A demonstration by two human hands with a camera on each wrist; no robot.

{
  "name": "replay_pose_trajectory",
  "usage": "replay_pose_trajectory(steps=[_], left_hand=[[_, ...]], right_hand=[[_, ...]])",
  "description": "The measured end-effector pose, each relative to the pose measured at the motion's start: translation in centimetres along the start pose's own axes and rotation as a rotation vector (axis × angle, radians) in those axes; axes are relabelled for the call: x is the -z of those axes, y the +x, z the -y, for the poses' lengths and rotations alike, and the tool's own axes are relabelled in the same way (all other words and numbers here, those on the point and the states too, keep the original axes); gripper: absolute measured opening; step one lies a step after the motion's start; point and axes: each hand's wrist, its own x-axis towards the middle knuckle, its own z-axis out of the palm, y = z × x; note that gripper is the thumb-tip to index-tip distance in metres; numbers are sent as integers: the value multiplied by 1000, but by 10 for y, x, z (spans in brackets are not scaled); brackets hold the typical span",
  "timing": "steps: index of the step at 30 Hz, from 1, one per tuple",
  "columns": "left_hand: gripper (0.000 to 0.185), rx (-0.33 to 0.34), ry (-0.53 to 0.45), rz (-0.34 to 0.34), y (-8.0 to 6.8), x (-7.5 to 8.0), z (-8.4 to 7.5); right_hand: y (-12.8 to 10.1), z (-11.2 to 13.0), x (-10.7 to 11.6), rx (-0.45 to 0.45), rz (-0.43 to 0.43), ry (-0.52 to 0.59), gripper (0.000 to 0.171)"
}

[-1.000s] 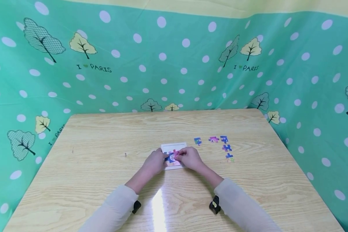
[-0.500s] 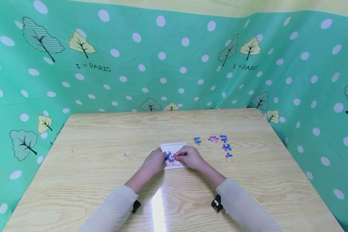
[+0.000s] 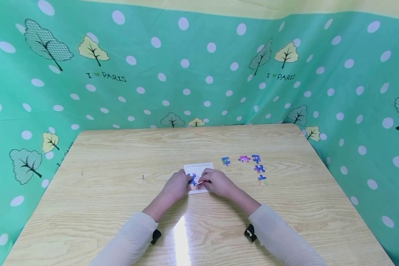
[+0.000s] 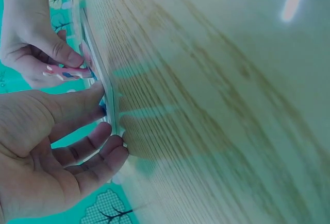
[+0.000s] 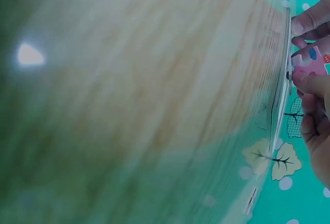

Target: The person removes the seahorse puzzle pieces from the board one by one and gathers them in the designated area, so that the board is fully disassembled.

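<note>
My pale cream sleeves come in from the near edge of the light wooden table, each with a small black wrist camera strapped on. Just past them my two hands meet over the small white square puzzle tray, which lies flat near the middle of the table.

My left hand rests at the tray's left edge, fingers nearly straight and relaxed, their tips touching the thin white rim; it holds nothing. My right hand has thumb and forefinger pinched on a pink jigsaw piece with small coloured spots, held low over the tray, right at its surface. Whether the piece already touches the tray I cannot tell. Blue and pink pieces already sit in the tray between my hands.

Farther out to the right, well apart from the tray, a loose group of small blue, pink and green jigsaw pieces lies on the wood. Beyond the table stands the green curtain with white dots and printed trees.
</note>
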Motion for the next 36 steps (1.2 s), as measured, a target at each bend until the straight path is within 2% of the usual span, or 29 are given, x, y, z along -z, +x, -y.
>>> replay_pose_trajectory(steps=[2,8,12,16,20,24,30,36], left_hand=[[31,2,1,1,0,0,0],[30,-6,0,-3,1,-1,0],[28,-24,9,-10,1,-1,0],[32,-12,-5,-7,1,0,0],[35,-5,-31,-8,0,0,-1],[36,6,-43,2,-1,0,-1],[37,31,-38,33,0,0,-1],[37,26,-40,31,0,1,-1]], right_hand=[[1,1,0,-19,10,8,13],[2,-1,0,-200,-26,197,11],[1,-2,0,-239,-32,227,12],[1,-2,0,-289,-43,269,10],[0,-2,2,-379,-33,326,13],[0,-2,6,-472,-23,389,22],[1,-5,10,-508,-57,486,40],[-2,-10,12,-529,-88,529,38]])
